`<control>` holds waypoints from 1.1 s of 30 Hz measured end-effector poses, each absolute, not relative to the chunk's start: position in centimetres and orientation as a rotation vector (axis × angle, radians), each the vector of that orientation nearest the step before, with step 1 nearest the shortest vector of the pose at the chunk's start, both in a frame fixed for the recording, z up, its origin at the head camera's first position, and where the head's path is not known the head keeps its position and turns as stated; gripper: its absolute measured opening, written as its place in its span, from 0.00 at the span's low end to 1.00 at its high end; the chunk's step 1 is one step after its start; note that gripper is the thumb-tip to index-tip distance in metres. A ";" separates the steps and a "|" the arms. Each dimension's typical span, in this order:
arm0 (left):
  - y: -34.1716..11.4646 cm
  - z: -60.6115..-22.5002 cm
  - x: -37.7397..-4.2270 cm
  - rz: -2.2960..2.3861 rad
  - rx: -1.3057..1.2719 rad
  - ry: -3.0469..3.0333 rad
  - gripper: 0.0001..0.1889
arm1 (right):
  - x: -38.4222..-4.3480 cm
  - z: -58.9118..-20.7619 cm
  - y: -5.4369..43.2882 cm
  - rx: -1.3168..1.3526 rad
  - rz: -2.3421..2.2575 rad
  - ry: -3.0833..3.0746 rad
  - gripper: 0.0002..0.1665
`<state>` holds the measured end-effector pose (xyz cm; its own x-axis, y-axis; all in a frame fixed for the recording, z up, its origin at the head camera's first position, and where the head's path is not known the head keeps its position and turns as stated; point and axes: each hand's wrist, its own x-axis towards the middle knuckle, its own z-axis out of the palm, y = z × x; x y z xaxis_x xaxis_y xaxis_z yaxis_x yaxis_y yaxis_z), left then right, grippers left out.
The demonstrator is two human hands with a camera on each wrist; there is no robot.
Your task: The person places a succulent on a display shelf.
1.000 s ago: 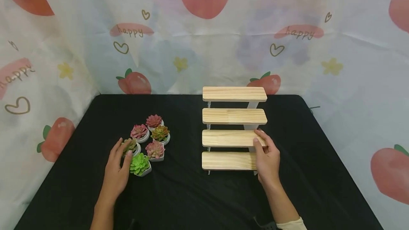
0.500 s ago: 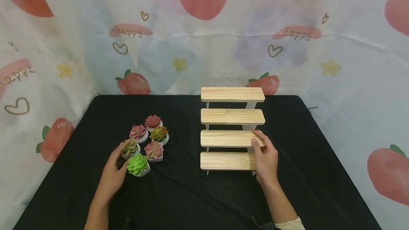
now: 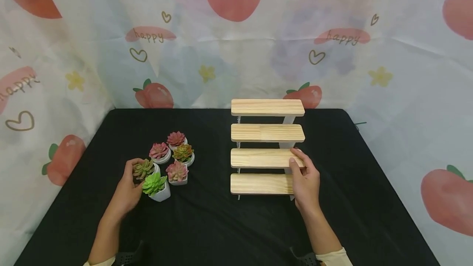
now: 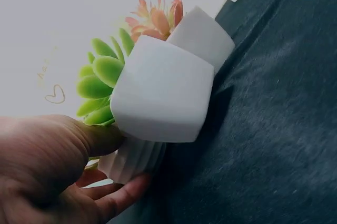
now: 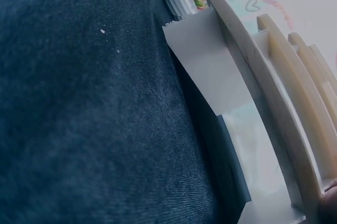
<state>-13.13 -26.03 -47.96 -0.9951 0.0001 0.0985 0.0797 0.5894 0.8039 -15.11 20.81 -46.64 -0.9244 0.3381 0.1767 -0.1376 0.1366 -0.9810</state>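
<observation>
My left hand [image 3: 125, 194] grips a potted succulent with olive-green leaves [image 3: 143, 169], thumb and fingers on either side. Its ribbed white pot [image 4: 137, 160] shows between them in the left wrist view. Right beside the thumb stands a bright green succulent [image 3: 154, 183] in a smooth square white pot [image 4: 163, 90], leaning left. At the right, my right hand [image 3: 308, 184] holds the right end of a four-tier wooden shelf stand [image 3: 258, 158], thumb on top of the third board down. Only a bit of that hand shows in the right wrist view.
Several more succulents stand close by: a pink one [image 3: 177, 171], a rose one [image 3: 159, 150], a dark red one [image 3: 176, 138] and a green-brown one [image 3: 183, 152]. Black cloth [image 3: 207, 225] covers the table. A printed curtain [image 3: 236, 60] hangs behind it.
My left hand has closed around the olive-green succulent from the left. The bright green succulent has tipped and shifted slightly left. My right hand stays on the shelf stand.
</observation>
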 end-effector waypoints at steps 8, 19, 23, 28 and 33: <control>-26.4 -48.0 -13.5 -1.325 -0.077 -2.735 0.32 | -15.3 -46.5 20.8 -0.187 1.860 -2.048 0.20; -26.0 -47.9 -13.1 -1.257 -0.036 -2.704 0.37 | -15.2 -46.5 20.8 -0.218 1.885 -2.034 0.20; -25.8 -47.7 -12.9 -1.256 -0.050 -2.681 0.36 | -15.2 -46.6 20.8 -0.217 1.884 -2.032 0.20; -25.7 -47.5 -12.7 -1.221 -0.053 -2.677 0.35 | -15.3 -46.6 20.9 -0.204 1.886 -2.030 0.20; -25.7 -47.2 -12.6 -1.228 -0.041 -2.667 0.34 | -15.3 -46.7 20.9 -0.200 1.885 -2.029 0.21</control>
